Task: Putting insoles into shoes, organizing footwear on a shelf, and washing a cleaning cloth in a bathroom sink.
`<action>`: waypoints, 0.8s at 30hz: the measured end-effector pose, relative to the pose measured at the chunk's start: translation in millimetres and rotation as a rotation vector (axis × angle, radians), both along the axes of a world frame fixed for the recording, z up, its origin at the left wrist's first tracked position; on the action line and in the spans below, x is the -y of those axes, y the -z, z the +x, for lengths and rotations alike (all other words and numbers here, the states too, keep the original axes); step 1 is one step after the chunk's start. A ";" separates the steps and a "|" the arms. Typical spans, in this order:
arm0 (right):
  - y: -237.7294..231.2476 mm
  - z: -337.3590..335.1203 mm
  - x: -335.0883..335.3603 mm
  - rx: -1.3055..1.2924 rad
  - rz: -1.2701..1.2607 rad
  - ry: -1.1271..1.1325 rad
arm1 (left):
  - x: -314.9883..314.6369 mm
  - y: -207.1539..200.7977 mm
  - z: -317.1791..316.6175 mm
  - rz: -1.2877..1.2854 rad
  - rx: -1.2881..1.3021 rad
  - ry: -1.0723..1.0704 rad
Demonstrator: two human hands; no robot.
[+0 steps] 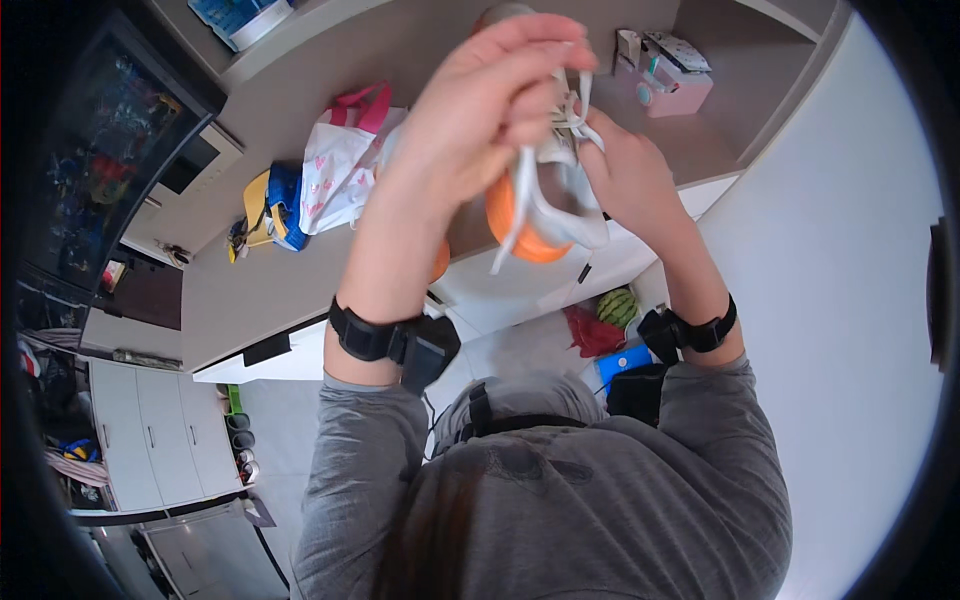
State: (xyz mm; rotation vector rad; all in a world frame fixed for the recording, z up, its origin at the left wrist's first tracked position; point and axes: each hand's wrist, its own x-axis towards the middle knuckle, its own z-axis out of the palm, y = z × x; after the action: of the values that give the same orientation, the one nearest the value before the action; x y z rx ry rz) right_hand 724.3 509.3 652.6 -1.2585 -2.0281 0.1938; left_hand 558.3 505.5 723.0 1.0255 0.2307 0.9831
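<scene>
Near the top middle, both my hands are raised over the counter at a white-and-orange item with lace-like white strands (525,195). Its lower part is a rounded, ridged orange piece (540,247); I cannot make out its exact kind. My left hand (490,110) is closed, its fingertips pinching a white strand at the top. My right hand (632,175) is closed around a white loop beside the knotted middle of the strands. Part of the item is hidden behind my left hand and blurred. Another bit of orange (440,260) shows beside my left forearm.
On the counter (225,310) to the left lie a white bag with pink handles (335,170) and a blue-and-yellow bundle (275,205). A pink box (678,88) stands at the back right. Below are a watermelon-patterned ball (617,306), a red bag (592,332) and a blue box (624,366).
</scene>
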 end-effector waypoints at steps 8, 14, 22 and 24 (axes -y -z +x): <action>46.5 -21.8 -21.0 0.181 0.066 0.104 | -48.7 61.1 -96.8 0.696 -1.373 -1.346; 66.0 -44.5 -30.5 0.194 0.215 0.127 | -16.2 86.0 -76.3 1.035 -1.263 -1.216; 95.6 -74.8 -37.1 0.187 0.337 0.097 | -18.6 119.8 -48.6 1.008 -1.295 -1.086; 101.9 -76.1 -36.8 0.133 0.353 0.092 | -16.2 127.5 -52.3 0.997 -1.167 -1.017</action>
State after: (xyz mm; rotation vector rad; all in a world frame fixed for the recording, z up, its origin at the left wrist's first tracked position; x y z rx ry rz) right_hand 648.2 546.1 550.7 -1.1598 -1.9996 -0.2876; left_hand 506.0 521.7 595.5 2.4768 1.4308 1.2925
